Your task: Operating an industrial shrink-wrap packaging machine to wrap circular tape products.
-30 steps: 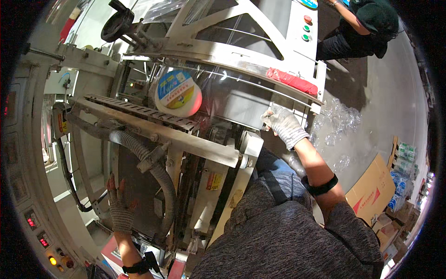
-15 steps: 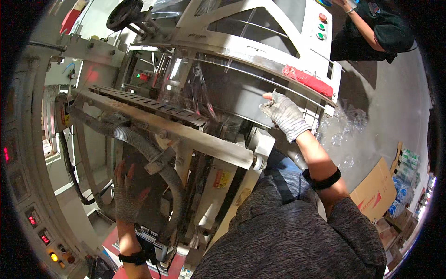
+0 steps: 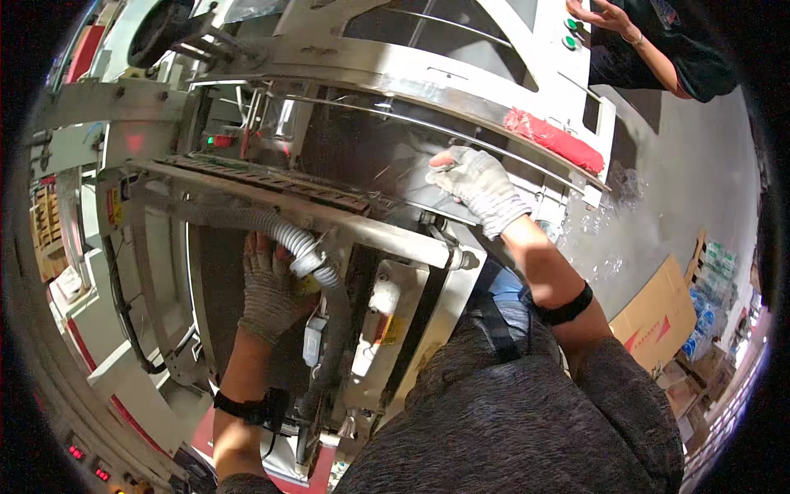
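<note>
My right hand (image 3: 480, 188), in a grey knit glove with bare fingertips, has its fingers bent together at the edge of a clear plastic film (image 3: 395, 169). Creases in the film run toward those fingertips. Beneath the film is a grey metal plate (image 3: 436, 200) of the machine. My left hand (image 3: 273, 292), also gloved, lies with fingers stretched out against a dark panel (image 3: 222, 288) below the machine's crossbar. Just right of it runs a grey ribbed hose (image 3: 331, 329), close to the fingers. Its thumb side is partly hidden by the hose.
A pale crossbar (image 3: 387, 244) spans between my hands. Red wrapping (image 3: 553, 140) covers part of the frame's rail. Another person's arm (image 3: 650, 62) reaches to green buttons at the upper right. Crumpled clear film (image 3: 605, 247) and a cardboard sheet (image 3: 654, 317) lie on the right.
My left hand has moved up and right along the dark panel, nearer the crossbar. My right hand has shifted left with the film, which now looks flatter. The other person's hand has come lower, to the buttons.
</note>
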Demonstrator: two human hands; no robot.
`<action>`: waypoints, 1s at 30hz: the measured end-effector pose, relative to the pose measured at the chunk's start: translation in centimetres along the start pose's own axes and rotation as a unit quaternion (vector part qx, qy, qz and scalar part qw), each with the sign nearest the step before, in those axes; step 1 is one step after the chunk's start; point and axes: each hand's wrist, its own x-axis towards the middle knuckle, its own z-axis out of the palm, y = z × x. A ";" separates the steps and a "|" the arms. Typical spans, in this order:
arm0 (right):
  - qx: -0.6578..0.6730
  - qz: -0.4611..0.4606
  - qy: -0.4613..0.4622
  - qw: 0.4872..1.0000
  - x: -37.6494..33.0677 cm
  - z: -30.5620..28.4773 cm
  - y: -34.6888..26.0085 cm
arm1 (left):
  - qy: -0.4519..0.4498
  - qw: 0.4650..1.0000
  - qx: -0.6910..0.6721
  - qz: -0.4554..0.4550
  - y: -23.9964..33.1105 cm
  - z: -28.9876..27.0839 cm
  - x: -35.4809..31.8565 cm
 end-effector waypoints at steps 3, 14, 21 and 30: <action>-0.145 -0.047 0.003 0.988 1.7 0.4 1.6 | -0.009 1.000 0.000 0.009 -0.6 1.3 0.2; -0.479 -0.083 0.020 0.874 4.1 2.2 4.7 | 0.123 0.988 -0.065 0.067 0.4 0.3 0.3; -0.452 -0.147 0.015 0.880 3.8 2.2 4.1 | -0.161 0.972 0.046 -0.167 -2.6 0.1 -13.5; -0.150 -0.032 0.112 0.982 -4.7 -2.1 2.1 | -0.248 0.933 0.039 -0.259 -1.5 -3.9 -22.9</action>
